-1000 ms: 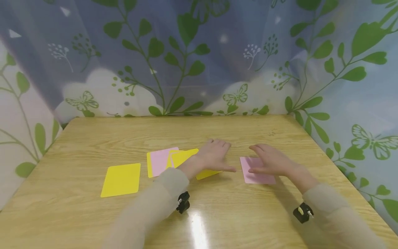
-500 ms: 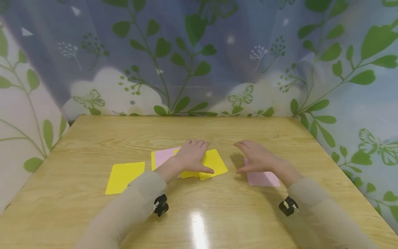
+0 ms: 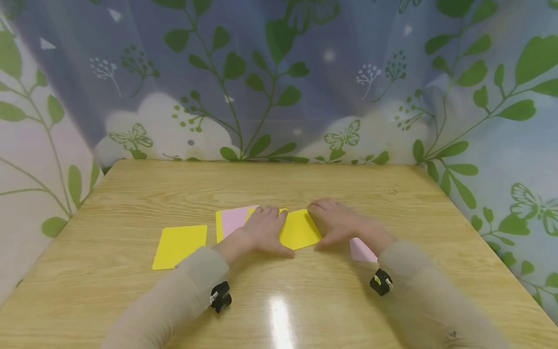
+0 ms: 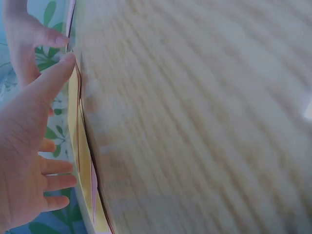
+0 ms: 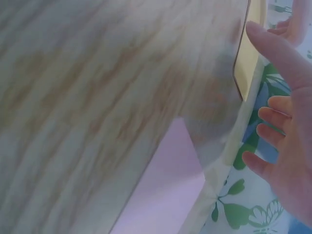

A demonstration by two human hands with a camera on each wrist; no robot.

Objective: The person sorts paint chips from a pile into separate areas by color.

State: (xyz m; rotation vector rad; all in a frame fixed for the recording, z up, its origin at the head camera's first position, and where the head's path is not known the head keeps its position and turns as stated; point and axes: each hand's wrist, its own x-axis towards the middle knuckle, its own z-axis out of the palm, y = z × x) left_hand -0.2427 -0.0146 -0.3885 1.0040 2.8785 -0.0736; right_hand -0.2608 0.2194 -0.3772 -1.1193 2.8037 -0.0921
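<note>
A row of overlapping square yellow and pink cards lies across the middle of the table. The rightmost yellow card [image 3: 301, 230] sits between my two hands. My left hand [image 3: 265, 230], fingers extended and thumb apart, is over that card's left part and the cards beside it. At its right edge is my right hand [image 3: 337, 224], fingers and thumb spread; whether they touch the card I cannot tell. Left of my left hand, a pink card [image 3: 233, 220] lies over a yellow one. A separate pink card [image 5: 163, 187] lies behind my right hand, partly hidden by the forearm.
A lone yellow card [image 3: 182, 245] lies at the left, its lower corner by my left sleeve. The wooden table [image 3: 331, 310] meets a leaf-patterned curtain [image 3: 331, 97] at the back and sides. Black wrist cameras are strapped at both cuffs.
My left hand has moved left across the yellow cards. My right hand has come left, off the separate pink card, to the right edge of the rightmost yellow card. The head view shifted slightly.
</note>
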